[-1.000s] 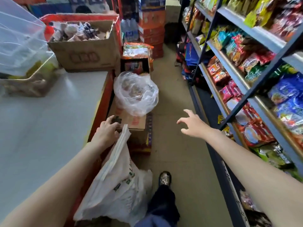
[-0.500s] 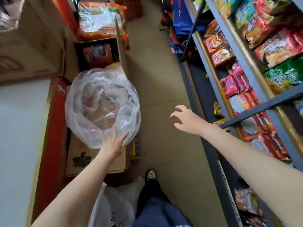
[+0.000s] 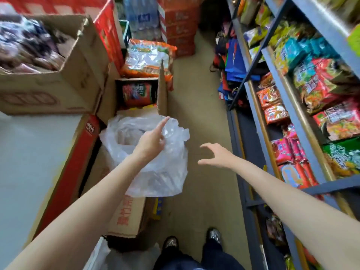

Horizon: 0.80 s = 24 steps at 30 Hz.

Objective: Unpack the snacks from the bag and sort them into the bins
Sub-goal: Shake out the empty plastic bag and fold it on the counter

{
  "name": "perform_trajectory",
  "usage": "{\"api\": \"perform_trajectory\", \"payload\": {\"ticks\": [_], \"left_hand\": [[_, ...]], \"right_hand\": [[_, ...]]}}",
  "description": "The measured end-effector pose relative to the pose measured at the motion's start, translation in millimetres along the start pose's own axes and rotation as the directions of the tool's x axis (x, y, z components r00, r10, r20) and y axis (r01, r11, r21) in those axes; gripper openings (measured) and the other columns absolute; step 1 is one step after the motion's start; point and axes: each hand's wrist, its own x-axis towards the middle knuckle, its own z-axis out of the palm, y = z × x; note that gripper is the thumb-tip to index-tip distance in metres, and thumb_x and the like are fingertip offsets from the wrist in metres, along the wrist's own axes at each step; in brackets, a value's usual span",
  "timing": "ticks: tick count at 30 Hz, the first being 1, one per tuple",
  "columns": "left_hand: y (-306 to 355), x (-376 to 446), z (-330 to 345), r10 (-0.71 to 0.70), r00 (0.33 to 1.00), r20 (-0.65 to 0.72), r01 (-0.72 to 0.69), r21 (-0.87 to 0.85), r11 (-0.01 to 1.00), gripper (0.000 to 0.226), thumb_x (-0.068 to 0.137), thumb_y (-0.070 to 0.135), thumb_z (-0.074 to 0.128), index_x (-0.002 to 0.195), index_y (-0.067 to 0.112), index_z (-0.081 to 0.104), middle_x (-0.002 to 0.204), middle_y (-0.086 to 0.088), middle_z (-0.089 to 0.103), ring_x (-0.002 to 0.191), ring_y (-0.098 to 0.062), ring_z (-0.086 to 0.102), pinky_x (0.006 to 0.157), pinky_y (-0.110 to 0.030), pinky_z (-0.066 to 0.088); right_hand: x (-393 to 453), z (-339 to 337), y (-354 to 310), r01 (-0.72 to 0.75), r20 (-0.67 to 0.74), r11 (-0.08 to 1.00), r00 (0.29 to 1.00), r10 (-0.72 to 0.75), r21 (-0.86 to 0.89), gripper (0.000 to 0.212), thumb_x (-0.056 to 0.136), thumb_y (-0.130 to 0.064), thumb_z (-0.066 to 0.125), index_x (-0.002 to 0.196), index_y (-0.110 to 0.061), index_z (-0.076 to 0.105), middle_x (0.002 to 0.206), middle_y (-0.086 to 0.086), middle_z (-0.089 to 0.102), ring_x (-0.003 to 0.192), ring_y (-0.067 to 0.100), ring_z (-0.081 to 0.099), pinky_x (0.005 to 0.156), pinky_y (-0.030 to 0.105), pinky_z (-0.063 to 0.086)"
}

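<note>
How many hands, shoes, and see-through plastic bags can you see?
Hands: 2, left and right
Shoes: 2, and
Clear bag: 1
Total: 5

Narrow shop aisle: metal shelves (image 3: 259,106) of instant noodle packs on the right, stacked red cartons (image 3: 179,26) and bottled water (image 3: 140,16) at the back.

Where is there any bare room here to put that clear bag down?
The grey counter is bare in front of the big cardboard box. The floor aisle is open between the boxes and the shelves. The shelves and the floor boxes around the clear bag are crowded.
</note>
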Motion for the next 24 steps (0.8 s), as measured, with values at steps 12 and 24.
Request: {"api": "perform_trajectory", "payload": {"ticks": [12,24], "left_hand": [[112.2,-14.9,-157.2,-0.208,0.890,-0.406,-0.138,-0.674,0.725,0.041,0.067,0.058,0.068,0.095,0.028,0.066,0.091,0.003,0.065,0.086,-0.017,0.061,0.092,-0.040,0.048],[71.8,-41.0,-144.5,-0.368,0.680,-0.634,0.433,-0.058,0.900,0.050,0.085,0.019,0.060,0.132,0.010,0.046,0.132,-0.017,0.049,0.124,-0.034,0.044,0.102,-0.044,0.038]], "right_hand": [[-1.0,-131.0,-66.5,0.329,-0.545,0.942,0.778,-0.312,-0.069,0.017,0.081,-0.012,0.063,0.096,-0.007,0.069,0.099,0.017,0.068,0.099,0.034,0.061,0.076,0.036,0.044],[-49.4,-210.5,-73.2,0.324,-0.650,0.924,0.662,-0.374,-0.202,0.018,0.078,-0.011,0.068,0.095,-0.015,0.072,0.100,0.010,0.070,0.103,0.029,0.061,0.090,0.044,0.047]]}}
